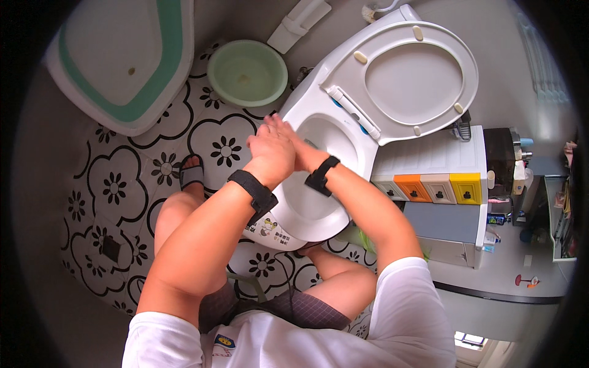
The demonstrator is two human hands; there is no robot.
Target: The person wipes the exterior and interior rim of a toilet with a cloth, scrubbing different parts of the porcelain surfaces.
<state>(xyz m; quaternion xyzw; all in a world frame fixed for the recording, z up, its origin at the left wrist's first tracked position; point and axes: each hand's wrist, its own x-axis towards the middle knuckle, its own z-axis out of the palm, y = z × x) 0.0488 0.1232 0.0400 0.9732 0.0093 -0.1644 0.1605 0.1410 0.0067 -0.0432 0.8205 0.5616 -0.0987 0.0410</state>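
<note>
My left hand (pixel 272 153) and my right hand (pixel 302 153) are pressed together over the left rim of a white toilet (pixel 362 150). The fingers of both point away from me, stretched out and laid against each other, with the tips a little blurred. No object shows between them, though the palms are hidden. A black strap (pixel 254 193) circles my left wrist, and another black strap (pixel 322 176) my right. Beyond the bowl, the toilet seat (pixel 353 80) and lid stand raised.
A pale green basin (pixel 248 73) sits on the flower-patterned floor (pixel 132 162), left of the toilet. A white and green tub (pixel 126 113) stands far left. On the right are a cabinet with coloured drawers (pixel 411 188) and a counter (pixel 509 257) with toiletries.
</note>
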